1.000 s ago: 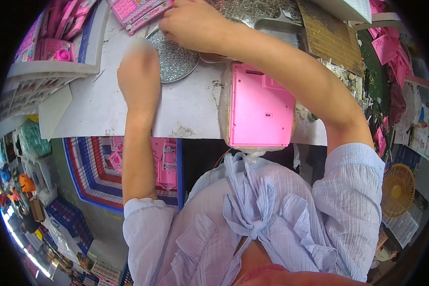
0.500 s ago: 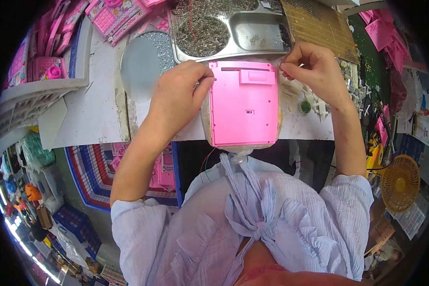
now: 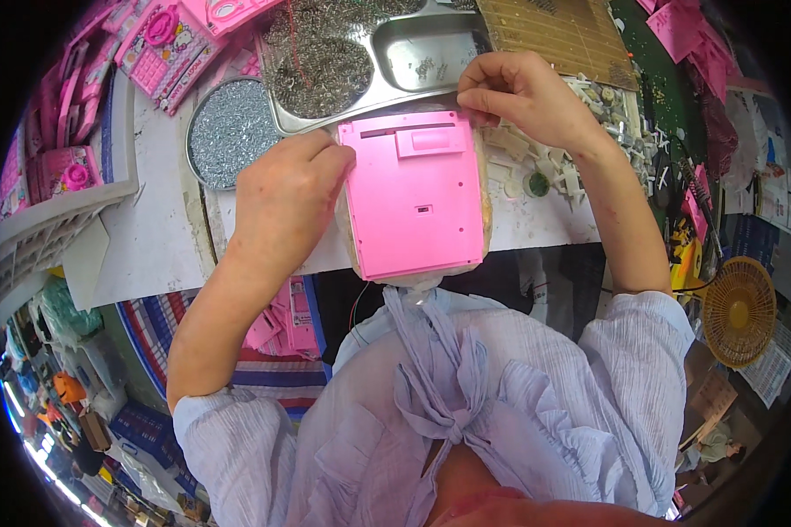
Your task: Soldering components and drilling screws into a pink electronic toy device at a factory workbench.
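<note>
A pink plastic casing (image 3: 417,198) lies flat in front of me on a pad wrapped in clear plastic (image 3: 488,189). It has a long slot and a raised rectangular block near its far edge, and several small holes. My left hand (image 3: 294,189) is closed at the casing's upper left edge, thumb and fingers pressed together. My right hand (image 3: 523,98) is pinched just beside the far right corner. Whatever either hand holds, if anything, is too small or hidden to name.
A round tray of small silvery screws (image 3: 233,132) and a metal compartment tray of small metal parts (image 3: 325,70) stand beyond. White plastic pieces (image 3: 549,162) lie right, near corrugated cardboard (image 3: 558,39). Pink toy cases (image 3: 171,53) are piled far left; a yellow fan (image 3: 738,312) stands right.
The whole view has shifted, so the casing appears further left. My left fingertips sit lower along its left edge. The blurred grey patch over the screw tray is gone.
</note>
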Available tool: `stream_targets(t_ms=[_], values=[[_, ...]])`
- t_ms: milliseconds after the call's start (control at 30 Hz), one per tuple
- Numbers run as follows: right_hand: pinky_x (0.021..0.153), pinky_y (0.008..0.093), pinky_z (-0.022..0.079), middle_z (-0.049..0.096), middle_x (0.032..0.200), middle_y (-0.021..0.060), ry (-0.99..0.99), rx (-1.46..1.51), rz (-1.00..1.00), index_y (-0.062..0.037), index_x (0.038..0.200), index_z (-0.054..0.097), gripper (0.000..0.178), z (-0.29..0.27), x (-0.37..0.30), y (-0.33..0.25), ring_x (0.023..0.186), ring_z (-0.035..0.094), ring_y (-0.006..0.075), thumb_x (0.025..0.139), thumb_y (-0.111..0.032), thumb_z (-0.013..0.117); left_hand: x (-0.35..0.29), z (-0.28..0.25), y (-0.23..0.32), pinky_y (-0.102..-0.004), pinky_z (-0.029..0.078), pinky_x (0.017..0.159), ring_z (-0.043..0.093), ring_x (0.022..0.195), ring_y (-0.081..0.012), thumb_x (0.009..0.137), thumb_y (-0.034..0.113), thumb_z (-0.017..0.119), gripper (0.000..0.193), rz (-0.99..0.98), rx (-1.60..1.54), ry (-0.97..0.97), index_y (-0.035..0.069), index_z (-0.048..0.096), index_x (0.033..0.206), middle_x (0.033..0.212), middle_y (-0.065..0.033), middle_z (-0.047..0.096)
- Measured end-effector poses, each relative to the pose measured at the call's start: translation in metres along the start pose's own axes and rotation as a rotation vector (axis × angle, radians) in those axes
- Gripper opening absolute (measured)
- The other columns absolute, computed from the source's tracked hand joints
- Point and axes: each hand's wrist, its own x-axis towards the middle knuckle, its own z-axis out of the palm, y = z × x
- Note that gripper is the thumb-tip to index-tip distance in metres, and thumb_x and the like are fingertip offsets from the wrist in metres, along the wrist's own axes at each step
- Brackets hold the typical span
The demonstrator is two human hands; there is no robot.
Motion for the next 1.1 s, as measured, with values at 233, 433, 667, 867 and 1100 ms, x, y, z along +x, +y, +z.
stream_targets(t_ms=[233, 433, 667, 867, 1100], values=[[0.065, 0.0311, 0.050, 0.066, 0.075, 0.0061, -0.080, -0.368, -0.138, 0.0013, 0.095, 0.066, 0.015, 0.001, 0.004, -0.004, 0.067, 0.062, 0.0157, 0.095, -0.014, 0.069, -0.012, 0.007, 0.009, -0.0358, 0.053, 0.065, 0.067, 0.074, -0.0288, 0.082, 0.007, 0.078, 0.009, -0.211, -0.360, 0.193, 0.003, 0.072, 0.087, 0.083, -0.0084, 0.069], [0.070, 0.0416, 0.052, 0.070, 0.081, 0.0146, -0.066, -0.665, -0.312, -0.0014, 0.092, 0.067, 0.014, 0.003, 0.012, -0.006, 0.075, 0.066, 0.0346, 0.090, -0.015, 0.070, 0.001, 0.030, 0.046, -0.0376, 0.048, 0.069, 0.063, 0.073, -0.0273, 0.080, 0.012, 0.081, 0.012, -0.128, -0.481, 0.235, 0.006, 0.070, 0.083, 0.078, -0.0058, 0.066], [0.072, 0.0345, 0.054, 0.074, 0.086, 0.0117, -0.062, -0.559, -0.288, -0.0021, 0.093, 0.073, 0.013, -0.004, 0.008, -0.006, 0.078, 0.071, 0.0243, 0.087, -0.014, 0.073, 0.026, 0.054, 0.065, -0.0397, 0.038, 0.079, 0.056, 0.082, -0.0215, 0.078, 0.024, 0.079, 0.014, 0.094, -0.177, 0.160, 0.014, 0.069, 0.079, 0.081, 0.0000, 0.059], [0.071, 0.0258, 0.053, 0.074, 0.090, 0.0060, 0.207, -0.131, -0.200, 0.0025, 0.103, 0.075, 0.013, -0.001, -0.045, -0.004, 0.080, 0.068, 0.0109, 0.091, -0.003, 0.072, 0.025, 0.054, 0.067, -0.0397, 0.038, 0.084, 0.057, 0.083, -0.0200, 0.077, 0.023, 0.080, 0.014, 0.121, -0.119, 0.115, 0.014, 0.072, 0.083, 0.083, 0.0014, 0.061], [0.077, 0.0253, 0.058, 0.074, 0.093, 0.0106, 0.223, 0.351, 0.056, 0.0075, 0.105, 0.071, 0.016, 0.017, -0.103, -0.004, 0.085, 0.071, 0.0137, 0.089, 0.004, 0.073, 0.009, 0.027, 0.058, -0.0413, 0.041, 0.087, 0.062, 0.091, -0.0197, 0.082, 0.020, 0.079, 0.019, 0.042, -0.170, 0.119, 0.013, 0.075, 0.099, 0.096, 0.0000, 0.069]])
